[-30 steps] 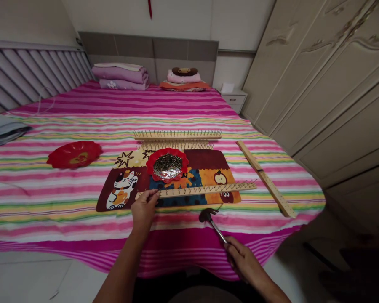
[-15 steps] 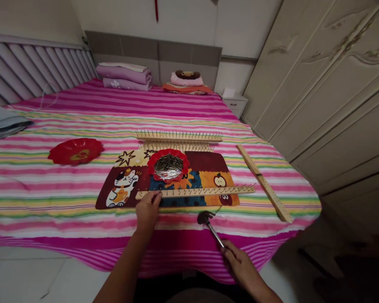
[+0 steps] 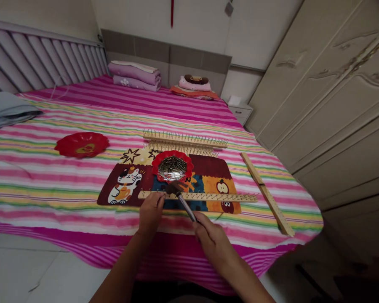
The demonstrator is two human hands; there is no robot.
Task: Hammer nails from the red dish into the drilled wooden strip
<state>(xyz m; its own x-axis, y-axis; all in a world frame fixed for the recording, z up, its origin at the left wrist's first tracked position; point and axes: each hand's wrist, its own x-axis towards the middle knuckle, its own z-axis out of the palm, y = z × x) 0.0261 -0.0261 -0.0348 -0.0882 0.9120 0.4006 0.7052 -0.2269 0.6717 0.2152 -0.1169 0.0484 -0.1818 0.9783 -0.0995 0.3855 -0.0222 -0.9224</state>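
A long wooden strip (image 3: 205, 196) with a row of nails along it lies across the front of a patterned mat (image 3: 113, 179). At the strip's left end my left hand (image 3: 151, 209) is closed, thumb and fingertips pinched together against the wood. What the pinch holds is too small to make out. My right hand (image 3: 210, 235) grips a claw hammer (image 3: 186, 208) by its metal shaft's lower end. The hammer's dark head is over the strip, just right of my left fingertips. Behind the strip, a red scalloped dish (image 3: 156, 170) holds a heap of loose nails (image 3: 173, 166).
Nail-studded strips (image 3: 186, 139) lie behind the dish. More wooden strips (image 3: 268, 195) lie on the right of the striped bed sheet (image 3: 66, 181). A red plate (image 3: 82, 145) and folded clothing (image 3: 9, 110) are on the left. A wardrobe (image 3: 328, 105) stands on the right.
My right hand has brought the hammer up and left, from in front of the mat to over the strip beside my left fingers. My left hand stays at the strip's left end. The view has shifted slightly.
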